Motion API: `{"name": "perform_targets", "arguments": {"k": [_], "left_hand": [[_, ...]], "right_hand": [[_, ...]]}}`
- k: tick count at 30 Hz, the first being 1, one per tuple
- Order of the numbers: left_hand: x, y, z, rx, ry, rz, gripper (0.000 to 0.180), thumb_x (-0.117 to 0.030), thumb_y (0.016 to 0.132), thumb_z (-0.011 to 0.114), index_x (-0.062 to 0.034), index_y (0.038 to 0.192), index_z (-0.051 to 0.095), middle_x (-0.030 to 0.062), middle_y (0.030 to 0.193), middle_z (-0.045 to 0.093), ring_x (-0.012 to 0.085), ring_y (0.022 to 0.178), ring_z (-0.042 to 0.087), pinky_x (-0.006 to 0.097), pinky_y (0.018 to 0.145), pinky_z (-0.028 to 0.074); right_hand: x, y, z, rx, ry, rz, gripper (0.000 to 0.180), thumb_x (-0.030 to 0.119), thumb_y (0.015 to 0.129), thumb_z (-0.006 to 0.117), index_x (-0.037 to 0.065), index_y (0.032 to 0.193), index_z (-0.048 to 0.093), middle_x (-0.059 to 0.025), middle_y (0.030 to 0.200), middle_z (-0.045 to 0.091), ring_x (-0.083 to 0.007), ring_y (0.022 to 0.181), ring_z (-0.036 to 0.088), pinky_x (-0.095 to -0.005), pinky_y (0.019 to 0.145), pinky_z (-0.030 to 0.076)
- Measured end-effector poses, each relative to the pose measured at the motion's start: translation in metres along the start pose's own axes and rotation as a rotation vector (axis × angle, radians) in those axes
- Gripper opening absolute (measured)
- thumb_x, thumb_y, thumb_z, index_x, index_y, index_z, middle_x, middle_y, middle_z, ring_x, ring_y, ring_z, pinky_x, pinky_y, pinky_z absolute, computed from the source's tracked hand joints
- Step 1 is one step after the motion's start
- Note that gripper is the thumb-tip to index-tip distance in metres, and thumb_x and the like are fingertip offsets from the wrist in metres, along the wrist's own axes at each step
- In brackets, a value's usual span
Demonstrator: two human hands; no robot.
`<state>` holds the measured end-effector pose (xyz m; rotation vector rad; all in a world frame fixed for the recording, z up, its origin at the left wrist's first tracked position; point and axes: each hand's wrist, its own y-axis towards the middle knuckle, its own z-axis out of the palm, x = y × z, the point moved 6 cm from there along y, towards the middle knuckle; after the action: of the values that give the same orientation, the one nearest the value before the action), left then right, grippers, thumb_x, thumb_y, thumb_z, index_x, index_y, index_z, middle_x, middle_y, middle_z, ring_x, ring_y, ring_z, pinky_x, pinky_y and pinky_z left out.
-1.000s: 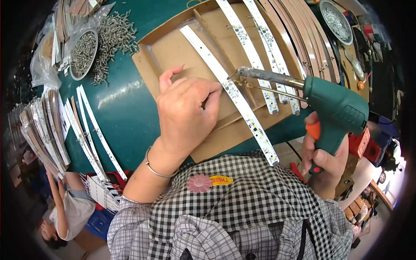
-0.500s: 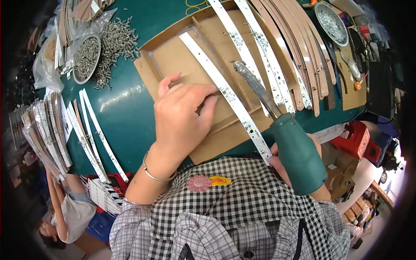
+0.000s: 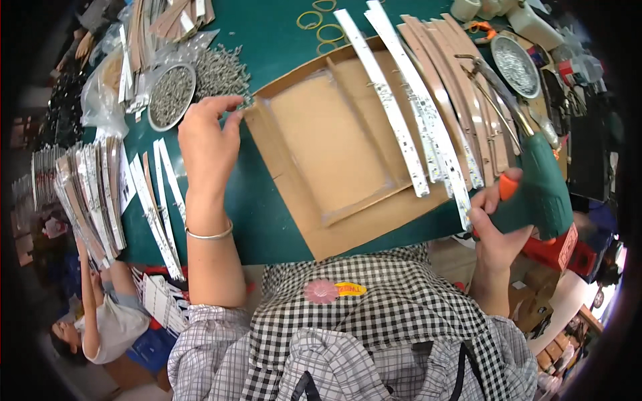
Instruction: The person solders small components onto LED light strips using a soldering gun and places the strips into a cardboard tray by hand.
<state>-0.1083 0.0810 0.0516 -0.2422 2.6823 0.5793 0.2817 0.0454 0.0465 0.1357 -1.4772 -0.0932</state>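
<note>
Screws [image 3: 217, 67], a loose grey pile on the green table [image 3: 267, 220], sit right at your left hand's [image 3: 207, 144] fingertips; thumb & forefinger are pinched together at the pile's near edge, other fingers loosely curled. Can't tell if a screw is actually between them, too small. Metal bowl [image 3: 170, 93] w/ more screws is just left of that hand, beside a clear plastic bag [image 3: 100, 93]. Silver bangle [image 3: 208, 234] on your left wrist.

Head view, right side: your right hand [image 3: 495, 230] is wrapped tight around the grip of the green power screwdriver [image 3: 538, 180], index finger by the orange trigger. Tool's long metal nose points up & away from the hand, over the brown strips [image 3: 461, 87]. Hand hangs off the table's near edge.

Btwn your hands: flat cardboard tray [image 3: 321, 140], mostly bare, its left corner just beside your left fingertips. White LED strips [image 3: 401, 113] lie across the tray's right part, their near ends close to your right hand. 2nd screw bowl [image 3: 515, 63] beyond the tool.

Left of your left forearm: more white strips [image 3: 157, 207] on the table, then a stack of strips [image 3: 83, 194] on edge. Rubber bands [image 3: 317, 23] far beyond the tray. Another person [image 3: 100, 321] sits low at left, well apart from your hands.
</note>
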Motion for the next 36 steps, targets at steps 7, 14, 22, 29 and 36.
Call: {"name": "perform_targets", "arguments": {"k": [7,14,22,29,36], "left_hand": [[0.016,0.003,0.027,0.041,-0.008,0.019,0.009,-0.005,0.076,0.068,-0.0048,0.085,0.071,0.0093,0.084,0.066,0.0271,0.079,0.064,0.035,0.073,0.050],[0.010,0.004,0.032,0.051,-0.023,0.000,0.008,-0.004,0.079,0.066,-0.0019,0.086,0.067,0.0107,0.083,0.065,0.0266,0.076,0.064,0.034,0.071,0.049],[0.015,0.004,0.034,-0.026,-0.050,0.025,0.005,-0.004,0.082,0.064,-0.0022,0.087,0.063,0.0116,0.085,0.064,0.0283,0.078,0.062,0.036,0.072,0.048],[-0.013,-0.007,0.002,0.030,-0.317,-0.080,0.008,-0.005,0.086,0.066,0.0027,0.089,0.064,0.0041,0.081,0.065,0.0101,0.076,0.057,0.024,0.074,0.046],[-0.068,-0.044,0.005,0.260,-0.846,-0.234,0.016,0.002,0.081,0.067,0.0028,0.097,0.071,0.0039,0.086,0.067,0.0104,0.080,0.059,0.022,0.073,0.045]], "right_hand": [[-0.013,0.022,0.001,-0.042,-0.049,0.093,0.063,-0.016,0.072,0.068,-0.001,0.128,0.043,-0.0029,0.084,0.052,-0.0122,0.078,0.059,-0.0264,0.071,0.050],[-0.021,0.026,0.006,-0.073,-0.001,0.147,0.057,-0.011,0.072,0.070,-0.003,0.124,0.048,-0.0022,0.083,0.056,-0.0109,0.076,0.060,-0.0256,0.071,0.050],[-0.027,0.017,-0.001,-0.116,-0.216,0.165,0.051,-0.007,0.070,0.077,-0.002,0.116,0.055,-0.0005,0.086,0.055,-0.0087,0.072,0.054,-0.0231,0.064,0.048],[-0.006,0.042,-0.039,-0.313,-0.525,-0.048,0.051,0.000,0.071,0.080,-0.002,0.115,0.055,-0.0042,0.092,0.064,-0.0126,0.084,0.062,-0.0265,0.074,0.051],[-0.001,0.060,-0.019,-0.155,-1.079,-0.318,0.063,0.002,0.061,0.078,0.005,0.118,0.055,-0.0144,0.104,0.065,-0.0301,0.093,0.066,-0.0347,0.080,0.053]]}}
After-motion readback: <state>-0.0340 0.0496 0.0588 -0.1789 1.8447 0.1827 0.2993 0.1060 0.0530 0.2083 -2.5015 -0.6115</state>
